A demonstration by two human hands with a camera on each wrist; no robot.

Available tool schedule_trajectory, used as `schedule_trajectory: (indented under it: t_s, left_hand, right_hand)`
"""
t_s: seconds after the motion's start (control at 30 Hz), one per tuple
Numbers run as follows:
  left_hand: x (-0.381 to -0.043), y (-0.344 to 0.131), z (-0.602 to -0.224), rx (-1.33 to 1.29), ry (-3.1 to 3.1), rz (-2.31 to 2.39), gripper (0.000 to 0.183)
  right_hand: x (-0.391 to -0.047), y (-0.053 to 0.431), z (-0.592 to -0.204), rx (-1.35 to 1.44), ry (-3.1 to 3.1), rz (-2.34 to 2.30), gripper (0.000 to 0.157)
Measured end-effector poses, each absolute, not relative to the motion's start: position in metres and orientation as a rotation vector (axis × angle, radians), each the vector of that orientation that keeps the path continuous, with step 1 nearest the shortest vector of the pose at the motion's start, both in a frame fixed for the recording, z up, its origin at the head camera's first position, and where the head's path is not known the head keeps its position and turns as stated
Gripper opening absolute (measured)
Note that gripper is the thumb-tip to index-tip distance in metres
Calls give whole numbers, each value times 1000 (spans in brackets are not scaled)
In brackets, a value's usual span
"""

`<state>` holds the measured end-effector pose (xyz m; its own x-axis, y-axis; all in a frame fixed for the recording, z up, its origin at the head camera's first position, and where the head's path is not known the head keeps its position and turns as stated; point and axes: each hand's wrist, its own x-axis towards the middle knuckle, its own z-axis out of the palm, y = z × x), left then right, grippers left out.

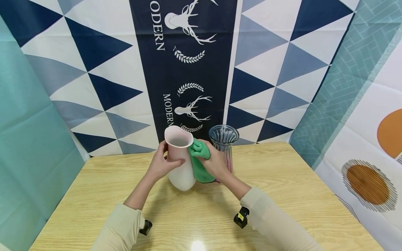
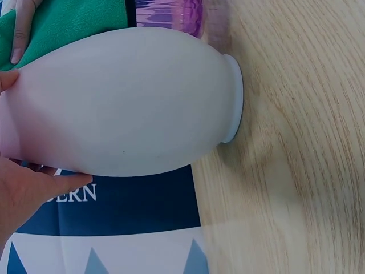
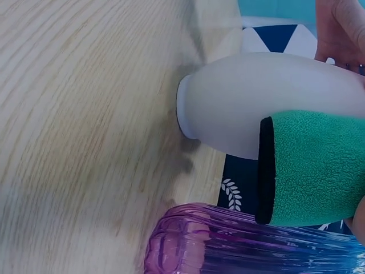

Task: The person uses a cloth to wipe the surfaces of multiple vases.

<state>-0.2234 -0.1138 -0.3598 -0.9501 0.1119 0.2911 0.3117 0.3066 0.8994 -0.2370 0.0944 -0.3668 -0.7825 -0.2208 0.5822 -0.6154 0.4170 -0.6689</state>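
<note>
A white vase with a pinkish, wavy-rimmed neck stands near the back of the wooden table. My left hand grips it from the left below the rim, thumb across the front. On its other side my right hand holds a bunched green cloth against the vase's upper side. The cloth hangs down beside the vase and shows a black edge in the right wrist view. The vase's foot is by the tabletop; whether it touches all round I cannot tell.
A ribbed glass vase, blue above and pink-purple below, stands just right of the cloth, partly behind my right hand. The wooden table ends at a patterned cloth backdrop. A teal curtain hangs at the left.
</note>
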Motion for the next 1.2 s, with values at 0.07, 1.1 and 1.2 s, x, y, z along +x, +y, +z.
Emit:
schedule_trajectory:
  t_s: [0.07, 1.1, 1.2]
  left_hand:
    - [-224, -114, -360, -408, -2391, -1711, 86]
    - [-220, -97, -362, -214, -2398, -1509, 97]
    - [-220, -95, -363, -208, -2384, -1514, 97]
  right_hand:
    - [-237, 95, -368, 712, -2286, 1318, 46]
    - [-224, 104, -431, 547, -2391, 1321, 48]
    - [-223, 105, -432, 549, -2402, 1329, 48]
